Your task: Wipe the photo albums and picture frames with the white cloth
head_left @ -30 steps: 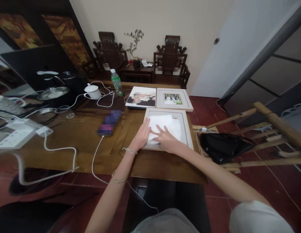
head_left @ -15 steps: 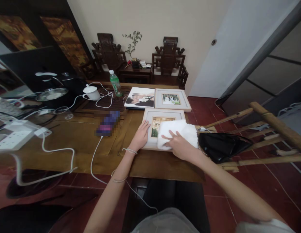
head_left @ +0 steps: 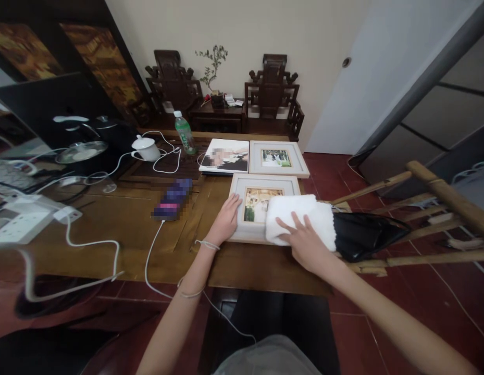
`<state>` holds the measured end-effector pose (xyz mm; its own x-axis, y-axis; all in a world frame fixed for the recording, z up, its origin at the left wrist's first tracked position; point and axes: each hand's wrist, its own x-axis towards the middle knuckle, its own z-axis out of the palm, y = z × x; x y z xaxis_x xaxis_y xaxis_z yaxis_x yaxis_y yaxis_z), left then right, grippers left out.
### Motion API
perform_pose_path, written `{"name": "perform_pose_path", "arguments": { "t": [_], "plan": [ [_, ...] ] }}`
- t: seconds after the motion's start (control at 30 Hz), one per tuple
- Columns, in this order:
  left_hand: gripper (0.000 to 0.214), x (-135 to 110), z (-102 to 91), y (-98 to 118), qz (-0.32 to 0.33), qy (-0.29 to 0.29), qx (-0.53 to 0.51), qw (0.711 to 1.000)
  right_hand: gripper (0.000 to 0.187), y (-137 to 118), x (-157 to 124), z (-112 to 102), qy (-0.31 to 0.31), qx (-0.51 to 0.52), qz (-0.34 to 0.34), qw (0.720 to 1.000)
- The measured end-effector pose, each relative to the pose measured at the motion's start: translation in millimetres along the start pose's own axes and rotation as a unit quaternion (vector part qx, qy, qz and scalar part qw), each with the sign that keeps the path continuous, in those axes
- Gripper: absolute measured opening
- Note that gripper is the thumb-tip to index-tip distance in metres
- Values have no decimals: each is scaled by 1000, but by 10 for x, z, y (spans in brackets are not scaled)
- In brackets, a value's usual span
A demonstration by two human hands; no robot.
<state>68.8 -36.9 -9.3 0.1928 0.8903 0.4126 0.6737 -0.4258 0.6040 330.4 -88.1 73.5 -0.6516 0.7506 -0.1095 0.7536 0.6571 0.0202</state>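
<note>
A light wood picture frame (head_left: 234, 229) with a small photo lies flat near the table's front edge. My left hand (head_left: 226, 216) rests along its left side, fingers stretched out. On the frame's right part, overhanging its right edge, is a folded white cloth (head_left: 306, 208). My right hand (head_left: 304, 239) holds this cloth from above with fingers spread over it; part of the photo is covered. Just behind lies a second framed photo (head_left: 254, 157), beside a white-edged picture panel (head_left: 234, 146).
To the left are a phone (head_left: 173, 198) with its cable, a white power strip (head_left: 21, 221), a lidded white cup (head_left: 147, 150) and a green bottle (head_left: 183, 133). A black bag (head_left: 367, 234) sits on a bamboo chair (head_left: 441, 192) at the right.
My right hand has slid to the right with the white cloth, uncovering more of the photo. The left hand has stayed at the frame's left side.
</note>
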Motion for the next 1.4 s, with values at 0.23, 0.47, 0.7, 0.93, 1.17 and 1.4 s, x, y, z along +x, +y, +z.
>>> {"name": "perform_pose_path", "arguments": {
  "t": [0.23,0.47,0.7,0.93,1.17,1.4],
  "plan": [
    [43,-10,9,-37,16,-1,-9,1000,63,388,293,6,25,-25,24,999],
    [42,7,-5,-36,10,-8,2,1000,66,679,966,-53,72,-18,75,994],
    [40,12,-3,-21,6,-3,12,1000,65,269,665,-17,5,15,9,1000],
    [40,9,9,-22,5,3,8,1000,77,-185,-74,-296,-72,151,-51,984],
    [40,5,14,-24,4,4,3,1000,84,15,187,-74,-14,102,-41,994],
    [39,12,-8,-8,3,-4,2,1000,85,551,905,-141,110,-4,47,993]
  ]
}}
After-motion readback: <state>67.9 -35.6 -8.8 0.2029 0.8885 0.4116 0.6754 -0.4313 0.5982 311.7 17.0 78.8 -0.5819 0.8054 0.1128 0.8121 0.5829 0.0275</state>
